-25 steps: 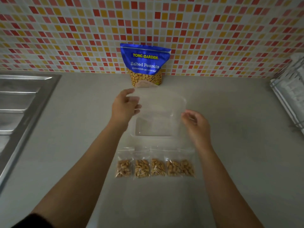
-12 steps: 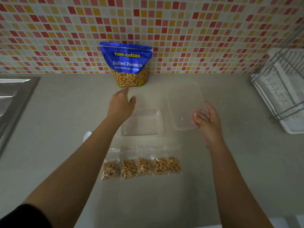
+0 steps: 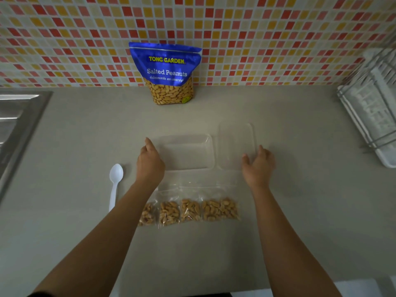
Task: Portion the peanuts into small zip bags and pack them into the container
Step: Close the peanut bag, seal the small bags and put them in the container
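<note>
A clear plastic container sits open on the counter, its clear lid lying flat just to its right. My left hand rests against the container's left side with fingers relaxed. My right hand hovers at the lid's near right corner, fingers loose, holding nothing. Several small zip bags of peanuts lie in a row in front of the container; my left forearm covers part of the leftmost one. The blue Salted Peanuts bag stands against the tiled wall.
A white plastic spoon lies left of my left arm. A steel sink drainboard borders the counter on the left. A dish rack stands at the right. The counter's front edge runs along the bottom right.
The lid came off the container and was laid down to its right. My right hand let go of it and drew back. My left hand slid to the container's left side.
</note>
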`<move>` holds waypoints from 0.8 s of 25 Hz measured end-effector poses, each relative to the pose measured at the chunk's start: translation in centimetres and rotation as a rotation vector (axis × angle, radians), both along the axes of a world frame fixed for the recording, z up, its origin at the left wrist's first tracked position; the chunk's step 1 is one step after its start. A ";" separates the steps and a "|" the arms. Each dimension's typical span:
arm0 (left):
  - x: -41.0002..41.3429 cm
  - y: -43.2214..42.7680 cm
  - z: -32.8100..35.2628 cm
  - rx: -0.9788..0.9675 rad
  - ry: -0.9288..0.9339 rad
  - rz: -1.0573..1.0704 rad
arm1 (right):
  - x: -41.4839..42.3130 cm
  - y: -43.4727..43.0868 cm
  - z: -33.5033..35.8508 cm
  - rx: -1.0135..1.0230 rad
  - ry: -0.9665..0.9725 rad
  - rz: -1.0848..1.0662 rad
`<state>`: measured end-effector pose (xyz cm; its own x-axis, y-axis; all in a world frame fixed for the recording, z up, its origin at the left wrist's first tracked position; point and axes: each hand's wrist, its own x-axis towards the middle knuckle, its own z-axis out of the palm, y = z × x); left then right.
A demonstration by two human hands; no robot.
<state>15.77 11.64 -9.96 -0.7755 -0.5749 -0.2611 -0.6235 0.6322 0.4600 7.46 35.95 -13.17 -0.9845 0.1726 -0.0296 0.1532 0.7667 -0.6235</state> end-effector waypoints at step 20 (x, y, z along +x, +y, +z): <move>0.9 0.4 0.3 -0.017 0.060 -0.074 | 7.0 -2.0 6.0 -0.381 0.101 0.193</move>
<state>16.69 12.09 -9.65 -0.8296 -0.5199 -0.2036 -0.5469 0.6835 0.4835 14.45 33.97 -7.19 -0.9989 -0.0194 0.0429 -0.0469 0.4875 -0.8719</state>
